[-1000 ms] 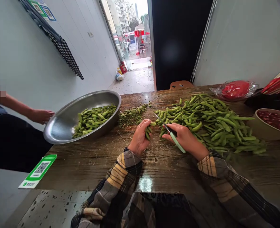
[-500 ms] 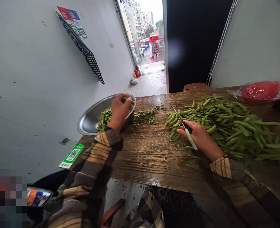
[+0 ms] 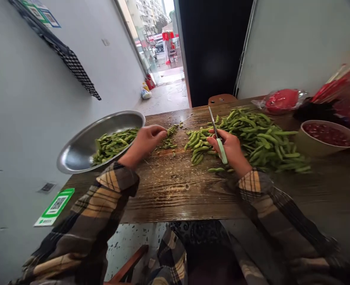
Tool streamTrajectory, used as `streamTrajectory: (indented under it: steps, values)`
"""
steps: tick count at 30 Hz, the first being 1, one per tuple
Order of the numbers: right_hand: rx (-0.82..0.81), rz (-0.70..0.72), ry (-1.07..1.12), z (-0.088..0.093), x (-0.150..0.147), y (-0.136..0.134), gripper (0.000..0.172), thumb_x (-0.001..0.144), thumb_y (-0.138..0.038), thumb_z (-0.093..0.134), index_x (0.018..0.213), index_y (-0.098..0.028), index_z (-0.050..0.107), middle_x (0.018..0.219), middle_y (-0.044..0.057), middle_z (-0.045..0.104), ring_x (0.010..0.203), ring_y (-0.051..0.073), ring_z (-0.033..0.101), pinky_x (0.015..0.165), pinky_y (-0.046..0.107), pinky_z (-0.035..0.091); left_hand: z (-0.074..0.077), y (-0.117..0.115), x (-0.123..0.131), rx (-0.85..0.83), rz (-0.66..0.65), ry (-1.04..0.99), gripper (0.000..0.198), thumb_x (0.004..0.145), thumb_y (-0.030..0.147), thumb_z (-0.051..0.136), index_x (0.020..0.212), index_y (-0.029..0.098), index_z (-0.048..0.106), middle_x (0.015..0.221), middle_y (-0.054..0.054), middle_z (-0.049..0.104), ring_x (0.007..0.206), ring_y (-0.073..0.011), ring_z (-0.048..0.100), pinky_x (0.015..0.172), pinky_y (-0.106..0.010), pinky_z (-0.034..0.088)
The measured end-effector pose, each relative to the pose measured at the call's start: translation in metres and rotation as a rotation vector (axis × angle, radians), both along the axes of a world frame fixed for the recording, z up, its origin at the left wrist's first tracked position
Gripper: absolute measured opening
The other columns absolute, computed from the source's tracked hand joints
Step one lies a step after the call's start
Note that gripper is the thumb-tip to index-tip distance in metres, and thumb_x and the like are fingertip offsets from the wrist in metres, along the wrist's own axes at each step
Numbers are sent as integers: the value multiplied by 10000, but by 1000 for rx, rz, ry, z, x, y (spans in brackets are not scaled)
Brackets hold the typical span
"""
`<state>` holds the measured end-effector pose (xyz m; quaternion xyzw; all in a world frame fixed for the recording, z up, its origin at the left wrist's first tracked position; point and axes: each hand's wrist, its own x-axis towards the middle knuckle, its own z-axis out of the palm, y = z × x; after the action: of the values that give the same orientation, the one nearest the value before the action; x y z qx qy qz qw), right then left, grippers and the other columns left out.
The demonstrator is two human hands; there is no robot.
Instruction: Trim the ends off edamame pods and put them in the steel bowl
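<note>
My right hand (image 3: 230, 148) is closed round a pair of scissors (image 3: 220, 144) with a pale green handle, the blades pointing away from me. It sits at the near left side of a pile of green soybean pods (image 3: 261, 134). Just right of a steel bowl (image 3: 70, 152), my left hand (image 3: 146, 142) hovers over the table with thumb and fingers loosely apart. I see nothing in it, though its fingertips are slightly blurred. More pods (image 3: 115, 144) lie inside the bowl. Small trimmed bits (image 3: 169, 138) are scattered beyond the left hand.
A tub of dark red contents (image 3: 329, 134) stands right of the pile on the wooden table (image 3: 169, 194). Behind it are a red bundle in clear plastic (image 3: 283, 99) and red-wrapped sticks (image 3: 338, 81). A green QR card (image 3: 56, 208) lies at the left edge.
My left hand has come out of the bowl and moved toward the trimmed bits. The right hand still holds the scissors beside the pile. The view has turned to the right.
</note>
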<state>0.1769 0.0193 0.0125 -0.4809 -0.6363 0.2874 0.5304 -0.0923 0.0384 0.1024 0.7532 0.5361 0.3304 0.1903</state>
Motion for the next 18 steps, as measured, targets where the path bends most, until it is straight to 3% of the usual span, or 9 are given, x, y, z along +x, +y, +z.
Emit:
streamTrajectory:
  steps: [4,9,14,18]
  values:
    - [-13,-41,114,1,3,4,477,780,-536,621,1067,-156,654,740,-2,590,482,99,515,463,239,432,-39,-16,69,-45,-275,155,146,783,215,584,806,156,715,777,-43,676,715,-147,574,663,-265,444]
    - [22,-65,71,2,1,6,465,780,-528,620,1055,-156,665,743,12,620,534,109,535,479,219,420,-78,-35,122,-35,-426,448,105,776,226,610,793,158,689,832,-73,639,747,-175,571,689,-286,449]
    - [37,-55,47,3,1,6,429,795,-495,617,1056,-160,674,751,14,636,559,122,562,507,228,426,-93,-42,131,-30,-470,493,133,745,178,606,867,167,658,985,-105,620,862,-216,573,744,-309,447]
    - [91,-28,6,5,0,4,377,815,-445,616,1060,-165,674,748,12,649,627,141,592,570,240,443,-93,-36,117,-107,-369,171,50,703,135,612,710,163,571,749,-27,564,665,-136,489,605,-250,383]
